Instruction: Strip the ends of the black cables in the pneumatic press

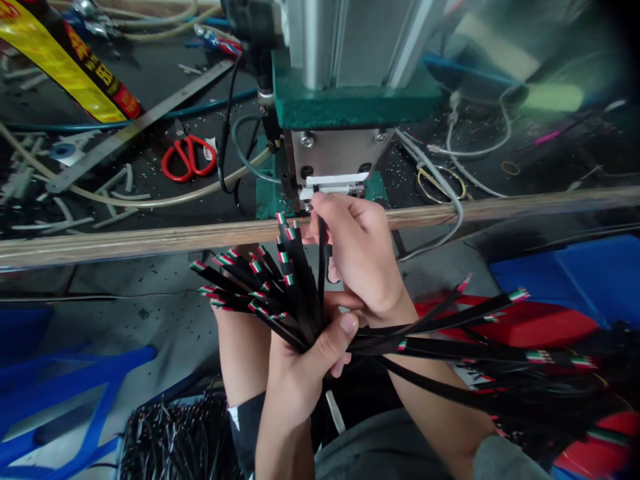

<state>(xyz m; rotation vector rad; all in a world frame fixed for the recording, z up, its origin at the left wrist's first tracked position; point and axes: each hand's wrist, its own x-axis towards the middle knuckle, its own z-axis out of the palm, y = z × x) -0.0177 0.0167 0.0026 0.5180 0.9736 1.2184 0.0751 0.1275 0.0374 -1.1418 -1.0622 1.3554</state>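
A bundle of black cables [300, 287], their ends showing red, white and green wires, is gripped in my left hand [320, 353], with the thumb across it. The ends fan up and to the left. My right hand [357, 247] pinches a single black cable [321, 260] and holds its tip at the metal slot of the machine [334, 183]. The cable's tip is hidden in the slot behind my fingers. Other long cables [450, 350] trail from my left hand to the right, passing over my right forearm.
Red scissors [189, 159], a steel ruler [145, 123], a yellow tube [70, 60] and cut tubing lie on the bench left of the machine. The wooden bench edge [125, 240] crosses the view. Below are a crate of black pieces [175, 440] and a red stool [520, 327].
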